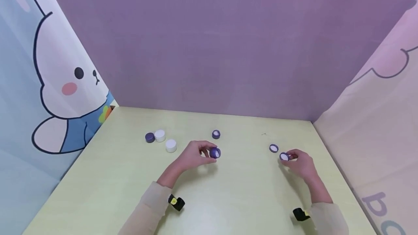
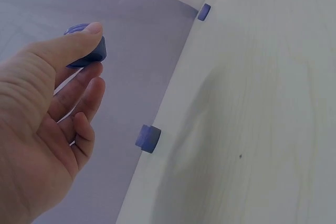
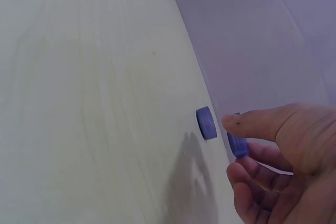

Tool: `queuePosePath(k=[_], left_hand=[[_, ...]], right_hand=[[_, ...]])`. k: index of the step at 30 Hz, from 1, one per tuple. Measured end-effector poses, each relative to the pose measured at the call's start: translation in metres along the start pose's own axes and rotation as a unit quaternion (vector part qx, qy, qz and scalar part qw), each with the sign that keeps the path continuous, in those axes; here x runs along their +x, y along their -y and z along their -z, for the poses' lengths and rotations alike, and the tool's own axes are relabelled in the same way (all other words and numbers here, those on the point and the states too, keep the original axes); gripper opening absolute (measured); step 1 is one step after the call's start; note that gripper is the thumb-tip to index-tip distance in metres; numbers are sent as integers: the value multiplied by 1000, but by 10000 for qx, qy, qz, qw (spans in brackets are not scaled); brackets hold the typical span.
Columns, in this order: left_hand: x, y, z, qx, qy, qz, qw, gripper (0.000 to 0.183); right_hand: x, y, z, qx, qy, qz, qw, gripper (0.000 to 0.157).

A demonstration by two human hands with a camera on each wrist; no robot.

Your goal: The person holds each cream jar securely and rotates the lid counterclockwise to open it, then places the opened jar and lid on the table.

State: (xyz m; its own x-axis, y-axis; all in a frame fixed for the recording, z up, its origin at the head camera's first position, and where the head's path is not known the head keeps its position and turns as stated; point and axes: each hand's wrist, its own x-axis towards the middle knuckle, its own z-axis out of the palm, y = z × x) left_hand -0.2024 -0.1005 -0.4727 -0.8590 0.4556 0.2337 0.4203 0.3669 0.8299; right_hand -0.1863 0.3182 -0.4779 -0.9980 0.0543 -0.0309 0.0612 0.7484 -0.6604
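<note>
My left hand pinches a small purple jar between thumb and fingers above the table. The jar is tilted, and its open mouth faces right. Behind it, a second lidless purple jar stands on the table; its narrower neck shows in the left wrist view. On the right, my right hand pinches a purple lid by its rim, white inner face toward the head camera. Just left of that lid, another purple lid lies on the table with its white inside up.
At the left of the pale wooden table stand two white round containers and a dark purple one. A purple panel rises behind the table. Printed cloths hang at both sides.
</note>
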Motion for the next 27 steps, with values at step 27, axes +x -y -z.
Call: queuePosePath(k=[27], left_hand=[[0, 2, -5, -207, 94, 190, 9996, 41]], right_hand=[[26, -15, -3, 367, 204, -298, 9987, 46]])
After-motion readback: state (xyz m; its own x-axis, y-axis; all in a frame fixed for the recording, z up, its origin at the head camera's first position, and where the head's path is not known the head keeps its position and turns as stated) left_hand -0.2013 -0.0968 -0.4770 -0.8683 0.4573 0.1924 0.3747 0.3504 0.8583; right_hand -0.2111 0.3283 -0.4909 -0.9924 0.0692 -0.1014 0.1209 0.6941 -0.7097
